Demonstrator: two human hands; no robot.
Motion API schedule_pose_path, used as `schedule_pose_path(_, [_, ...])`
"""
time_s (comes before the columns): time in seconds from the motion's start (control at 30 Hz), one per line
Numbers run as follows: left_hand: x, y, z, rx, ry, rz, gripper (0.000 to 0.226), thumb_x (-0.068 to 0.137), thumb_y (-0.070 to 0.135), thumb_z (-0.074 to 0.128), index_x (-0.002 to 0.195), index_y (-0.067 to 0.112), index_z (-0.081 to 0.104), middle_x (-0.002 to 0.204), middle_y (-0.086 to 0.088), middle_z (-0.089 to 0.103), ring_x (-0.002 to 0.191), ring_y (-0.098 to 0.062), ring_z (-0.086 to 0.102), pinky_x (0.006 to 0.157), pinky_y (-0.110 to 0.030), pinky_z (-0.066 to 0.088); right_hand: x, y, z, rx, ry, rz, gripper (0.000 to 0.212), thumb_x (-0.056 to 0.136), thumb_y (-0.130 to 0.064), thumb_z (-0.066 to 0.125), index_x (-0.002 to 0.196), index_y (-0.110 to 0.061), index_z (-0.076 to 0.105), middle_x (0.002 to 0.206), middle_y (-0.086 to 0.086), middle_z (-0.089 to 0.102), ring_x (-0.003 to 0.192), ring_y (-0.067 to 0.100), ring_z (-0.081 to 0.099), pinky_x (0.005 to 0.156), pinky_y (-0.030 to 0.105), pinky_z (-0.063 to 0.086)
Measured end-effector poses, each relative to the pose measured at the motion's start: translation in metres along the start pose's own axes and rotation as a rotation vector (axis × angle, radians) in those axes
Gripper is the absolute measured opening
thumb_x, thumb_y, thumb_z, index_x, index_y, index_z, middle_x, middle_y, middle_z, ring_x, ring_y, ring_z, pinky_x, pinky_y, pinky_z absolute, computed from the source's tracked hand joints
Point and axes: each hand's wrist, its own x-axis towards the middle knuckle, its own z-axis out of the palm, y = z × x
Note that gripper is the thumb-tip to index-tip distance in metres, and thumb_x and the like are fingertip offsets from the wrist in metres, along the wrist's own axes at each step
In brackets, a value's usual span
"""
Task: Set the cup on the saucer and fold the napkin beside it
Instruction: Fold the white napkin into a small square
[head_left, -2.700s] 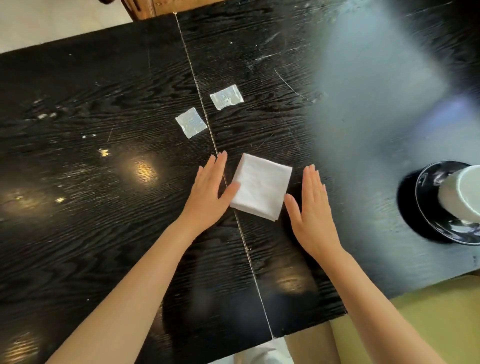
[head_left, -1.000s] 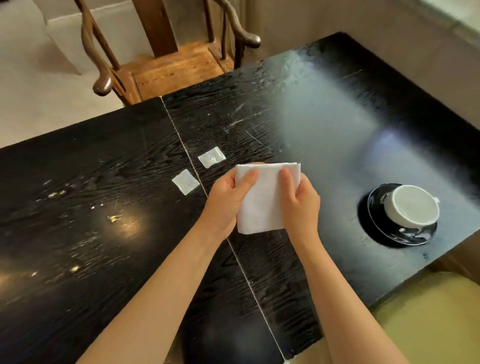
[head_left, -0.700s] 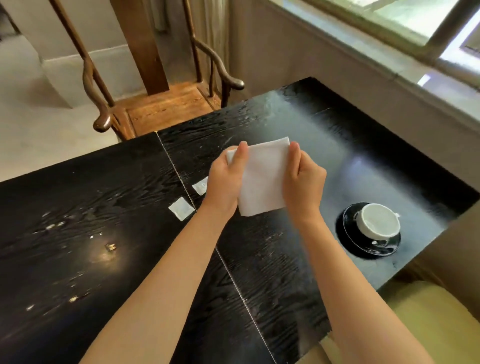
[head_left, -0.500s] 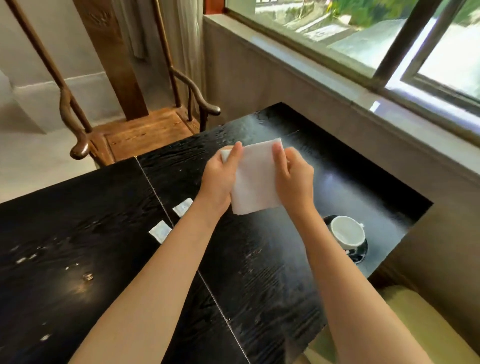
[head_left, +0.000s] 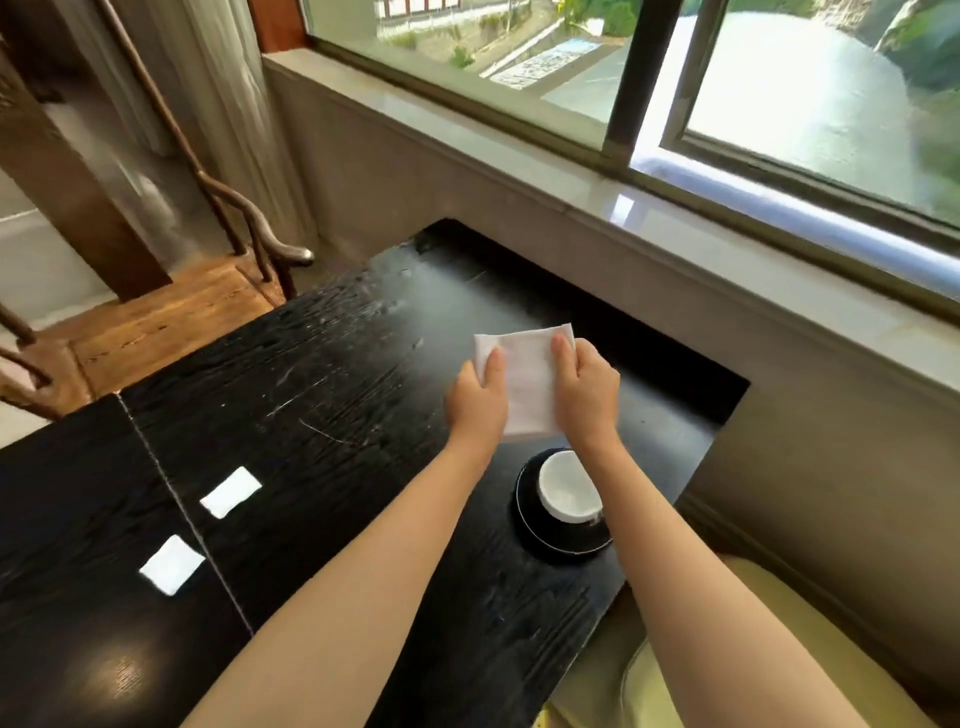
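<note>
A folded white napkin (head_left: 527, 379) is held up above the black table (head_left: 332, 415) by both hands. My left hand (head_left: 475, 402) pinches its left edge and my right hand (head_left: 589, 392) pinches its right edge. Just below the napkin, near the table's right end, a white cup (head_left: 566, 486) stands on a black saucer (head_left: 540, 538). My right forearm crosses the cup's right side and hides part of the saucer.
Two small clear squares (head_left: 231, 491) (head_left: 171, 564) lie on the table by its seam. A wooden chair (head_left: 156, 317) stands beyond the far edge. A wall with a window sill (head_left: 675, 218) runs along the table's right end. A yellow seat cushion (head_left: 779, 649) lies below.
Both hands lifted the napkin off the table and carried it to the right, until it hangs just above the cup and saucer. The view swung right and upward toward the window.
</note>
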Motion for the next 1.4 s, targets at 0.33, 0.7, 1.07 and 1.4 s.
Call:
schedule_pose_path(0.33, [0.067,-0.034,0.145,0.199,-0.324,-0.221,0.038,0.097,0.033,0.043,0.119,0.003,0.052,0.107,-0.009,0.057,0.091,-0.021,0.053,0.056,-0.025,0.038,0.088,0.147,-0.047,-0.167,-0.201,0.416,0.043,0.098,-0.036,0.029,0.107,-0.002,0.054,0.109,0.014,0.060,0.089,0.023,0.047,0.074,0.030,0.033])
schedule_pose_path(0.7, [0.101,-0.068,0.216,0.348,-0.548,-0.282,0.049,0.083,-0.009,0.045,0.129,0.005,0.053,0.118,-0.014,0.062,0.105,-0.027,0.058,0.081,-0.031,0.047,0.105,0.228,-0.058,-0.199,-0.212,0.687,0.037,0.092,-0.014,0.043,0.128,-0.004,0.042,0.129,0.016,0.051,0.113,0.032,0.052,0.090,0.041,0.046])
schedule_pose_path(1.07, [0.103,-0.067,0.226,0.633,-0.575,-0.075,0.050,0.082,-0.005,0.050,0.127,0.014,0.057,0.116,-0.008,0.064,0.104,-0.024,0.057,0.077,-0.028,0.043,0.096,0.229,-0.053,-0.397,-0.104,0.802,0.046,0.089,-0.018,0.055,0.128,-0.003,0.036,0.133,0.016,0.044,0.118,0.034,0.049,0.091,0.042,0.047])
schedule_pose_path(1.4, [0.105,-0.040,0.181,0.774,-0.621,0.013,0.043,0.093,0.019,0.051,0.136,0.012,0.048,0.132,-0.010,0.055,0.122,-0.025,0.050,0.100,-0.031,0.037,0.108,0.200,-0.070,-0.568,-0.245,0.438,0.039,0.085,-0.014,0.054,0.121,-0.004,0.041,0.126,0.016,0.043,0.113,0.033,0.046,0.087,0.040,0.045])
